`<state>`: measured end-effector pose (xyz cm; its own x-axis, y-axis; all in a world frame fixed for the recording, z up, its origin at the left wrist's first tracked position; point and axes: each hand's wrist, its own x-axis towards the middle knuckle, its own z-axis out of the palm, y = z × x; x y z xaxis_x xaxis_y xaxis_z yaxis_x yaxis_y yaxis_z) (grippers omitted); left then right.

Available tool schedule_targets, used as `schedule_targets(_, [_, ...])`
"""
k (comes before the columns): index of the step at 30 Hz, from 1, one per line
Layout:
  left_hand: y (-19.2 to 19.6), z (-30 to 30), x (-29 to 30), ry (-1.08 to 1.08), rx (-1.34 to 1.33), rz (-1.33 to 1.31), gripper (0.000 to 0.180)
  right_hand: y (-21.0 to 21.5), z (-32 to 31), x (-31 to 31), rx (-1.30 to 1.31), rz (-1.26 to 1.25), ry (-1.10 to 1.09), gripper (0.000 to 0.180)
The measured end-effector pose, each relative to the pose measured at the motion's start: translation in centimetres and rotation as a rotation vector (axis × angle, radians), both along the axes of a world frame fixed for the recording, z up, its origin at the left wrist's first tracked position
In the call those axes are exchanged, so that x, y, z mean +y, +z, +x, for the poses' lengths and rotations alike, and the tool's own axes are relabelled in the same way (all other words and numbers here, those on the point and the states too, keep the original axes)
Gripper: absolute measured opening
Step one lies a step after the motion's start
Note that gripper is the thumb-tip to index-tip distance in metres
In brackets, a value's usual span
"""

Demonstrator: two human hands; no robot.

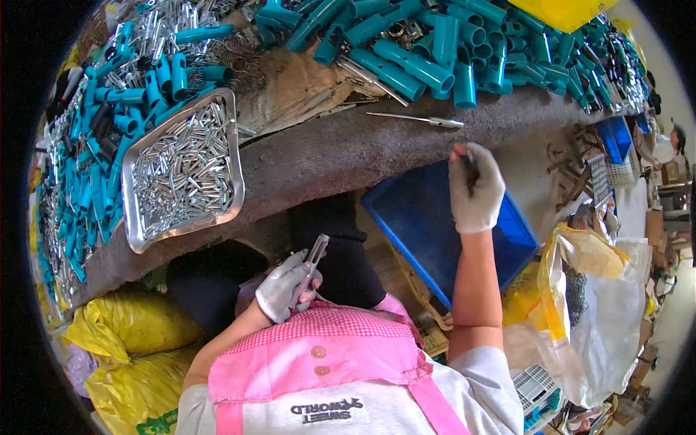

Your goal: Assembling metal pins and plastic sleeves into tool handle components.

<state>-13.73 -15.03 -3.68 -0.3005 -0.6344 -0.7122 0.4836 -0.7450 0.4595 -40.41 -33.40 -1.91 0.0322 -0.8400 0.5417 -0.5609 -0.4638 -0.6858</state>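
Right of the metal tray (233, 145), a slim pointed tool (432, 120) lies crosswise on the desk (304, 167), handle toward the nearer right hand (475, 185), whose finger closure is unclear; the left hand (283, 287) grips a silvery piece (317, 249).

Metal tray (235, 156): small metal pins (192, 167), too fine for me to count. Well right of tray: right hand (478, 188), any held item unclear to me. Below right of tray: slim metal piece (317, 250), lower end hidden by left hand (284, 288). Upper right of tray: yellow object (565, 10), cut off above.
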Motion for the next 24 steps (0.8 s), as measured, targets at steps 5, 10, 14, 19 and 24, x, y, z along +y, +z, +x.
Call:
schedule_targets(5, [0.4,0.4,0.8,0.116,-0.041,0.026,0.030,1.2,0.2,-1.9,-0.118,0.067,0.004,0.015])
schedule_targets(10, [0.2,1.3,1.6,0.059,-0.023,-0.036,0.036,2.7,0.9,-1.8,0.142,0.018,0.035,0.014])
schedule_targets(14, [-0.3,1.4,1.9,0.045,-0.054,-0.066,0.040,2.6,0.5,-2.1,0.119,-0.051,-0.003,0.013])
schedule_targets(19, [-0.5,1.8,2.6,0.075,-0.036,-0.120,0.043,1.5,-1.2,-1.2,-0.216,0.354,0.096,0.016])
schedule_targets(24, [-1.0,1.8,2.5,0.077,-0.030,-0.060,0.046,1.7,-0.4,-0.4,-0.127,0.243,0.063,0.016])
